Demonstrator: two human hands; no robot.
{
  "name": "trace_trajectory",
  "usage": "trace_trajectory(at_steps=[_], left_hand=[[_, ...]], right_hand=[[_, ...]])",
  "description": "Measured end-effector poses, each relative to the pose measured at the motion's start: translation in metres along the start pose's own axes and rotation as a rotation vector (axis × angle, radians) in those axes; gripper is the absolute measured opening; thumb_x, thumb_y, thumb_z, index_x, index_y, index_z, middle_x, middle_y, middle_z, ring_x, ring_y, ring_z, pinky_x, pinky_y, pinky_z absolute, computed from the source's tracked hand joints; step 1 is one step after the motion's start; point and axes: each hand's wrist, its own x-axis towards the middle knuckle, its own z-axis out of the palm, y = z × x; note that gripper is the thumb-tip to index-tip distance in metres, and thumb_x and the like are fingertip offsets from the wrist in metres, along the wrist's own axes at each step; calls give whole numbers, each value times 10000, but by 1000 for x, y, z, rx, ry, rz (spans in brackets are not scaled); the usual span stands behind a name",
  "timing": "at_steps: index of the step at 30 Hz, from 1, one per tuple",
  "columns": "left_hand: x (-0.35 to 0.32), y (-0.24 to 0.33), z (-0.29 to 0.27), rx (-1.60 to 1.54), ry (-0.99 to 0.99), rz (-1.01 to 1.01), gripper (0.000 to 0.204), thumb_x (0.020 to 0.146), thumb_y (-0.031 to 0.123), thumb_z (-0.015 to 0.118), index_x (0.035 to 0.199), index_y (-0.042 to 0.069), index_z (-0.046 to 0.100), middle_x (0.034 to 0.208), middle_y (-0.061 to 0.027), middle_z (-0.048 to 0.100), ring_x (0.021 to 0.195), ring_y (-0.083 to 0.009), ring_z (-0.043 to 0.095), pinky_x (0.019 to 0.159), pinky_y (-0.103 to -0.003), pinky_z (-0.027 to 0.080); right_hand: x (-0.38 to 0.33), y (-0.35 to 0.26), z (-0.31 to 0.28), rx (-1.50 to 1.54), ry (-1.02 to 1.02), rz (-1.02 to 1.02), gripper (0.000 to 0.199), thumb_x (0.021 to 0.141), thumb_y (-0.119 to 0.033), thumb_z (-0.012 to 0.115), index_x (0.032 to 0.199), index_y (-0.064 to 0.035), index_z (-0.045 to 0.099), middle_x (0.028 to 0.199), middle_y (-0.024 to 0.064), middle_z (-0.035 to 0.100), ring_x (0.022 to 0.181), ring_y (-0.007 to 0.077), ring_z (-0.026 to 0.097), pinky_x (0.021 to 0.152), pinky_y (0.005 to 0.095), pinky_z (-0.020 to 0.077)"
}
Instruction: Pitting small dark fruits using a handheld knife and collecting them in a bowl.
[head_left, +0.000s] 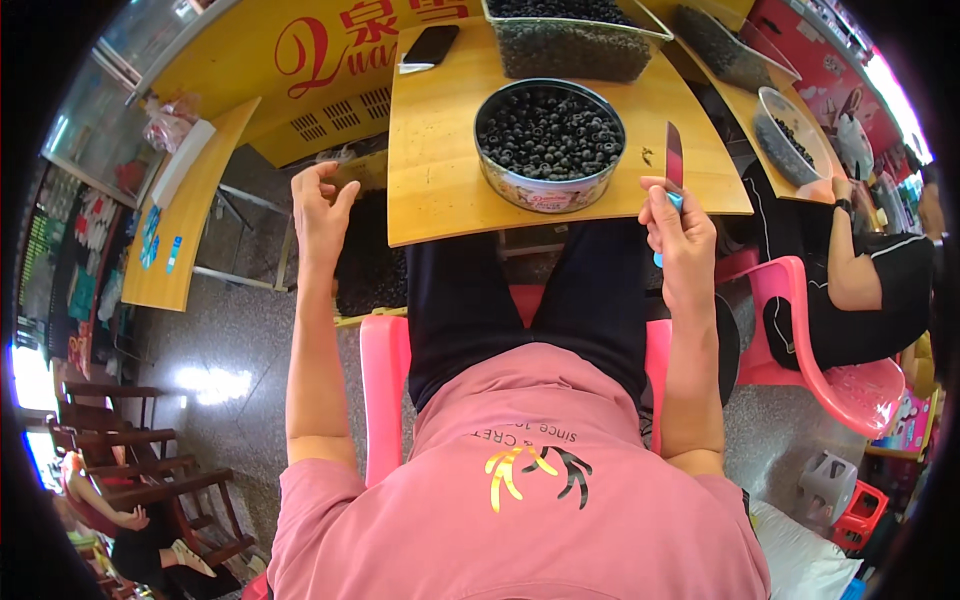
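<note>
**Knife raised in the right hand beside a tin of dark fruit**

A wooden table spans the upper middle, its near edge running above the seated person's lap. At its far side stands a rectangular clear tub packed with small dark round fruits. Nearer sits a round metal tin, filled almost to the rim with the same dark fruits; it stands close to the table's near edge. A black phone lies at the far left of the tabletop, with bare wood between it and the tin.

To the right, a second table carries another clear tub and a round bowl of dark fruits, by a seated co-worker's arm.

The right hand is closed around a knife, blade upright, just right of the tin and over the table's edge. The left hand hangs off the table's left corner, fingers curled loosely; whether they pinch anything cannot be told.
</note>
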Motion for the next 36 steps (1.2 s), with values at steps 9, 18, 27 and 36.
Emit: trace_trajectory(at_steps=[9, 18, 27, 36], left_hand=[[61, 129, 91, -374, -468, 489, 171, 883, 97, 631, 1032, 22, 667, 955, -115, 682, 860, -224, 652, 745, -310, 502], [79, 159, 193, 129, -652, 601, 167, 803, 119, 631, 949, 47, 668, 988, -148, 670, 962, -325, 631, 830, -422, 503], [61, 166, 138, -648, -751, 164, 221, 841, 61, 669, 1055, 13, 648, 881, -62, 684, 810, -131, 637, 732, -272, 503], [-15, 194, 75, -758, -609, 384, 259, 809, -6, 692, 1061, 9, 635, 888, -67, 635, 736, -144, 621, 662, -264, 492]], right_hand=[[3, -6, -11, -17, 63, -47, 230, 970, -188, 586, 1109, -14, 642, 746, -20, 551, 569, -8, 377, 488, 159, 273], [0, -7, -11, -96, 14, -117, 227, 972, -199, 583, 1100, -27, 656, 747, -24, 555, 594, -5, 381, 510, 164, 282], [2, 1, -4, -27, -48, -55, 230, 964, -215, 599, 1099, -37, 653, 758, -20, 568, 567, -2, 371, 491, 161, 277], [-6, 9, 24, 396, -173, 138, 219, 940, -220, 641, 1071, -46, 640, 840, 25, 650, 572, 18, 407, 507, 179, 327]])
